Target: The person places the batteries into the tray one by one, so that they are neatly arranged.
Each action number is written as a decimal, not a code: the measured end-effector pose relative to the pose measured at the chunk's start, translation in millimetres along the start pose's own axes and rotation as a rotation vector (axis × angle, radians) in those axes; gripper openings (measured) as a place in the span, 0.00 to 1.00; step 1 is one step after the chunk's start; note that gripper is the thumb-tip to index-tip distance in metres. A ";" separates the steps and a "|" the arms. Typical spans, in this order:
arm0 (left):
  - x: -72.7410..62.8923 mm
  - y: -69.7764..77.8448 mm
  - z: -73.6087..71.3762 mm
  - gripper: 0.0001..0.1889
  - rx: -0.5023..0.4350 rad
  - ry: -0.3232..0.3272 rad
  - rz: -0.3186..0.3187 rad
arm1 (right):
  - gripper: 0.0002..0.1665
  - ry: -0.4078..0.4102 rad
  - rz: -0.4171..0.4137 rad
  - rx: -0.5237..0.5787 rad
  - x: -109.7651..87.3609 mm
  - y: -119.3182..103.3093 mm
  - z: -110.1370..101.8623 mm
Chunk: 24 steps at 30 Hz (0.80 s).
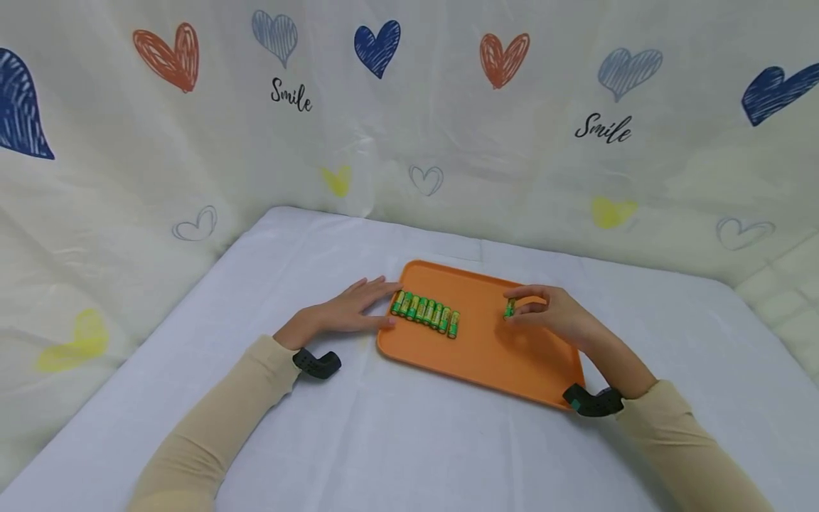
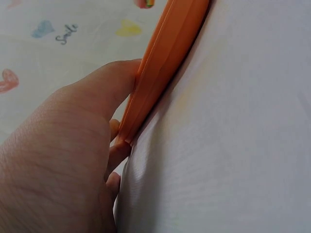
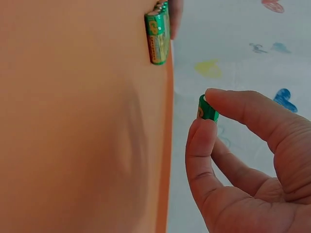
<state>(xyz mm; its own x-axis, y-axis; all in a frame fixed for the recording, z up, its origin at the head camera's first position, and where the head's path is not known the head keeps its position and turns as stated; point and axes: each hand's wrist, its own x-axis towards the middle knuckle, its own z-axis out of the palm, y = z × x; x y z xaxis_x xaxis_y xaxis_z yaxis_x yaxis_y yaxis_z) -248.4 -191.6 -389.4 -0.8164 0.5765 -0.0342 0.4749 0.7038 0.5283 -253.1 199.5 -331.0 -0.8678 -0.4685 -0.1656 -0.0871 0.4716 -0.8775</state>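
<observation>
An orange tray (image 1: 448, 359) lies on the white cloth, and a row of several green and gold batteries (image 1: 425, 311) lies side by side near its left edge. My left hand (image 1: 348, 311) rests at that edge with fingers extended. In the left wrist view its thumb (image 2: 119, 80) touches the tray's rim (image 2: 163, 53). Above the right part of the tray, my right hand (image 1: 558, 314) pinches a single battery (image 3: 208, 109) between thumb and fingers, which cover part of it. That battery is apart from the row.
White cloth (image 1: 397, 441) covers the table around the tray. Behind it hangs a pale curtain (image 1: 448, 142) printed with hearts and "Smile". A dark band (image 1: 316, 363) sits at the left wrist, another band (image 1: 593, 402) at the right, close to the tray's front right corner.
</observation>
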 end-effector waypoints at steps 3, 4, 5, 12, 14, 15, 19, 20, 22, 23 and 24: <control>0.8 0.8 1.0 0.41 0.001 0.000 0.003 | 0.36 -0.028 -0.004 0.023 2.7 -1.2 5.3; 1.1 1.4 1.2 0.41 0.001 0.001 0.003 | 0.36 -0.035 -0.007 0.027 3.5 -1.4 6.4; 1.2 1.7 1.3 0.41 0.002 0.001 0.004 | 0.36 -0.038 -0.004 0.027 4.1 -2.1 7.6; 0.0 4.5 -0.3 0.41 0.001 0.001 0.009 | 0.36 -0.083 -0.020 0.038 10.9 -5.1 16.2; -0.6 4.9 -0.9 0.41 0.000 0.003 0.006 | 0.35 -0.102 -0.024 0.035 13.9 -5.9 19.0; -0.8 4.8 -1.0 0.41 -0.001 0.004 0.005 | 0.35 -0.109 -0.025 0.029 15.5 -6.2 20.4; -0.9 3.8 -0.8 0.41 0.002 0.002 0.002 | 0.33 -0.139 -0.026 0.009 21.2 -6.3 26.1; -0.8 3.5 -0.7 0.41 0.004 0.001 -0.001 | 0.32 -0.144 -0.023 0.002 22.5 -6.3 27.4; -0.8 3.2 -0.7 0.41 0.002 -0.002 0.000 | 0.32 -0.159 -0.022 -0.008 25.0 -6.3 29.9; -0.8 3.3 -1.0 0.41 0.000 -0.002 -0.002 | 0.32 -0.167 -0.021 -0.009 26.3 -6.6 31.1; -1.0 3.4 -1.3 0.41 0.000 -0.001 -0.003 | 0.32 -0.172 -0.018 -0.009 27.9 -6.9 32.2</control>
<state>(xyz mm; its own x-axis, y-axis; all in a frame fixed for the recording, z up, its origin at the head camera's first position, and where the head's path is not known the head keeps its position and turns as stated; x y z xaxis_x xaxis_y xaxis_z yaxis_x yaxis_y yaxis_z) -246.5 -190.3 -386.5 -0.8173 0.5750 -0.0370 0.4726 0.7058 0.5278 -261.0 159.1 -344.1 -0.7694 -0.5976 -0.2257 -0.1068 0.4687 -0.8769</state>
